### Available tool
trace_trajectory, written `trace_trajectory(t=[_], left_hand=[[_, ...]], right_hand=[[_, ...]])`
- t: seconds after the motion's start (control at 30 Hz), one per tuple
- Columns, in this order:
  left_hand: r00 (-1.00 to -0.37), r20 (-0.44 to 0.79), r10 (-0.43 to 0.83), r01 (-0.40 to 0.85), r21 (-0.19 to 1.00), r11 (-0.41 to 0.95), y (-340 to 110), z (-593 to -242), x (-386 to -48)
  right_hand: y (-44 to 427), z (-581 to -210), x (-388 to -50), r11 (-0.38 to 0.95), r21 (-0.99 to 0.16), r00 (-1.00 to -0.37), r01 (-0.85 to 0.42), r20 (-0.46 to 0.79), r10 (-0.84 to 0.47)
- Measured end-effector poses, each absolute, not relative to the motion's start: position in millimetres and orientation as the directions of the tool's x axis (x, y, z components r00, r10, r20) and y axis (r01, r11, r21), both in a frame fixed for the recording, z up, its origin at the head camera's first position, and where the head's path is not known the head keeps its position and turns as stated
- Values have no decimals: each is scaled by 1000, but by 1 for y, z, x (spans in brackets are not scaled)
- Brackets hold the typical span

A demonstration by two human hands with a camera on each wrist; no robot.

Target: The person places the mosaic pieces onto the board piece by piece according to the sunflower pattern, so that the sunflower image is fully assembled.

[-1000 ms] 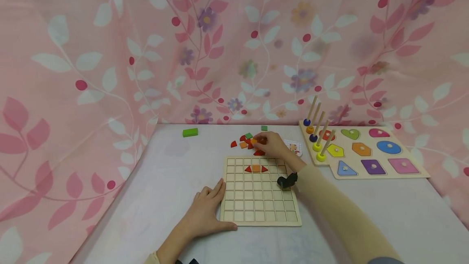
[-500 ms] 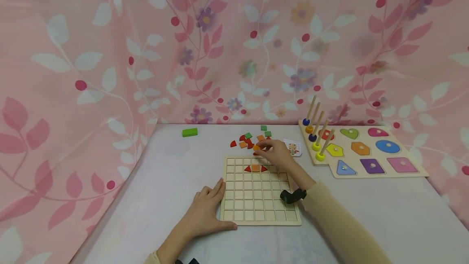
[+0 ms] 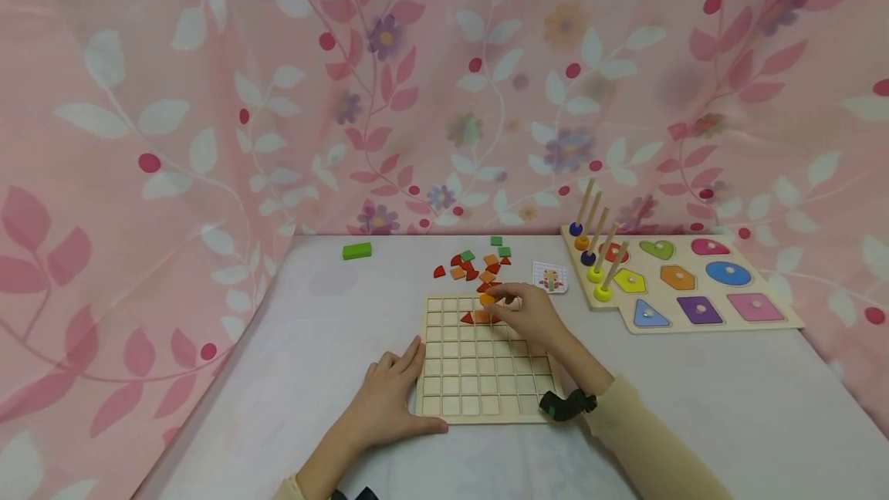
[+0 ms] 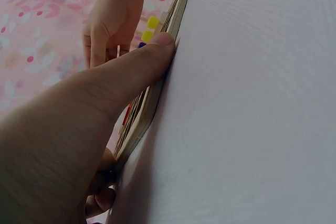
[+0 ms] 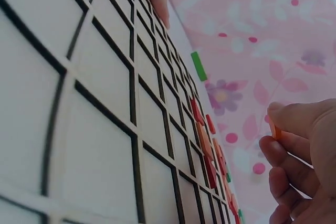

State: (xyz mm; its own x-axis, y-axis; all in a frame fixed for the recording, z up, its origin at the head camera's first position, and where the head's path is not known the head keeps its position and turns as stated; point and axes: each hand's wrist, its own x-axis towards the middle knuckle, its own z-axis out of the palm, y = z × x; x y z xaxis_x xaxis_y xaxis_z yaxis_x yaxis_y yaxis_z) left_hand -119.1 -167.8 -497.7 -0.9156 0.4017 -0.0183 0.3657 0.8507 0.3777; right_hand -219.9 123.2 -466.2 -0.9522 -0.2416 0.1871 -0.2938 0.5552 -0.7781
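My right hand (image 3: 531,316) pinches a small orange piece (image 3: 487,299) between thumb and fingertips, over the top rows of a wooden grid board (image 3: 479,386). In the right wrist view the orange piece (image 5: 275,128) is held above the board surface. On the board, an orange square (image 3: 482,317) lies with a red triangle (image 3: 467,318) at its left; another red piece at its right is mostly covered by my hand. My left hand (image 3: 385,400) rests at the board's lower-left corner, index finger along the left side and thumb (image 4: 142,61) by the near edge.
Loose red, orange and green pieces (image 3: 467,255) lie beyond the board. A pattern card (image 3: 551,277) is right of them. At the right stands a shape puzzle board (image 3: 649,319) with upright pegs (image 3: 616,265). A green block (image 3: 357,251) lies at the far left.
My right hand has come back from the loose pieces toward me, carrying the orange piece over the board's top rows. More loose pieces and the card are uncovered. The left hand stays put.
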Motion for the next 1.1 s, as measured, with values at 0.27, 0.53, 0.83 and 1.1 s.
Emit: trace_trajectory(t=[0.27,0.53,0.83,1.1], left_hand=[[-916,-28,400,360,381,852,-169,-497,-118],[-920,-36,391,347,392,852,-168,-496,-119],[-915,-28,403,363,379,851,-169,-497,-118],[-916,-34,399,357,382,852,-168,-496,-119]], right_hand=[[128,-478,-213,526,-785,-941,-327,221,-257],[130,-487,-213,502,-792,-933,-347,237,-272],[132,-502,-215,451,-824,-923,-343,208,-322],[132,-505,-215,463,-804,-910,-374,220,-352]])
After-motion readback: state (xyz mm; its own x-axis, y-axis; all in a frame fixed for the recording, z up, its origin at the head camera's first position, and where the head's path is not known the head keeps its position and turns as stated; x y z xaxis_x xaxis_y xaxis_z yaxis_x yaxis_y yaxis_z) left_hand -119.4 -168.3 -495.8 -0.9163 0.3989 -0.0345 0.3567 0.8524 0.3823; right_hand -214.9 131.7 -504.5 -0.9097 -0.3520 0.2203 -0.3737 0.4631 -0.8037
